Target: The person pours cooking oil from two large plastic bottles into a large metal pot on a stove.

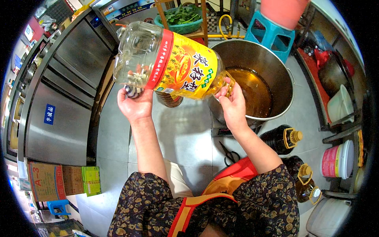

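A large clear plastic oil jug (pixel 189 66) with a red and yellow label lies tilted across both my hands, its neck end towards the pot. My left hand (pixel 134 103) supports it from below near the base. The fingers of my right hand (pixel 232 102) are wrapped around its yellow handle (pixel 231 84). The jug looks nearly drained, with a little golden liquid at the neck end. Beyond it stands a deep stainless steel pot (pixel 282 97) holding amber oil (pixel 251 91). The jug's mouth is hidden.
Dark oil bottles with yellow caps (pixel 276 140) stand right of me. Scissors (pixel 229 154) lie on the tiled floor. A ribbed container (pixel 170 100) shows beneath the jug. Ahead are a blue stool (pixel 253 31) bearing a red bucket (pixel 282 11) and a green basin (pixel 180 28) of leafy greens. Steel cabinets (pixel 62 118) line the left.
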`<state>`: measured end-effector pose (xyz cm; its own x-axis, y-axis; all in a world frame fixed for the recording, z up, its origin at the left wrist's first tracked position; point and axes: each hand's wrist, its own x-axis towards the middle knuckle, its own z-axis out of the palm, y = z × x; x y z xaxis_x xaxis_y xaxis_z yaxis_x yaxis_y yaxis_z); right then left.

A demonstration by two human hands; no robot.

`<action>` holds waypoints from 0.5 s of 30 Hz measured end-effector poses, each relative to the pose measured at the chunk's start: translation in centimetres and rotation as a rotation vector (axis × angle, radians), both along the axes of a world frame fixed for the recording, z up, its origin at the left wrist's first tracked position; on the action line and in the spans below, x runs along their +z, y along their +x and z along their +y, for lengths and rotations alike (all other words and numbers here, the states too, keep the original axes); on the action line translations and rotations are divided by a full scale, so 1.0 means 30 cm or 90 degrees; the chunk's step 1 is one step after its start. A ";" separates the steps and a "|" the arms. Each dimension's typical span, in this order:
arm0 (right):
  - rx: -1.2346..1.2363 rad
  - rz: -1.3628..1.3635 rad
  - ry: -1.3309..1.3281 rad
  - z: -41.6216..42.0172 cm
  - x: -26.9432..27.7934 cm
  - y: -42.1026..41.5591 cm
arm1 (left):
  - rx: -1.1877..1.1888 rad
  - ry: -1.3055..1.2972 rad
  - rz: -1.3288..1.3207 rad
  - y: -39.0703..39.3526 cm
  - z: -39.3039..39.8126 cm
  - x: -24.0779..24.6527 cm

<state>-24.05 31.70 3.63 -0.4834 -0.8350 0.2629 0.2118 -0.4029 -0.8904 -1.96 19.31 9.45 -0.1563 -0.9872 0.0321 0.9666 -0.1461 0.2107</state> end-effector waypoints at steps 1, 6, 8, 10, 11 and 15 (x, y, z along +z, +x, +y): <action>0.001 0.000 0.003 0.000 -0.001 0.000 | -0.010 0.005 0.008 0.001 -0.004 -0.012; 0.005 -0.004 0.009 -0.008 -0.013 0.002 | -0.092 -0.009 -0.076 -0.011 -0.037 -0.102; -0.010 0.007 0.001 -0.017 -0.026 0.001 | -0.100 -0.037 -0.114 -0.053 -0.009 -0.103; -0.020 0.022 0.000 -0.021 -0.035 -0.003 | -0.110 -0.052 -0.138 -0.061 -0.001 -0.101; -0.021 0.033 0.002 -0.021 -0.038 -0.007 | -0.115 -0.060 -0.151 -0.064 0.001 -0.101; -0.014 0.012 -0.011 -0.019 -0.034 0.002 | -0.129 -0.077 -0.156 -0.053 -0.007 -0.117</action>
<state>-24.01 31.14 2.62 -0.4969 -0.8192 0.2864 0.1855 -0.4227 -0.8871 -3.54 19.11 5.94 -0.3671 -0.9263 0.0845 0.8385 -0.2903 0.4611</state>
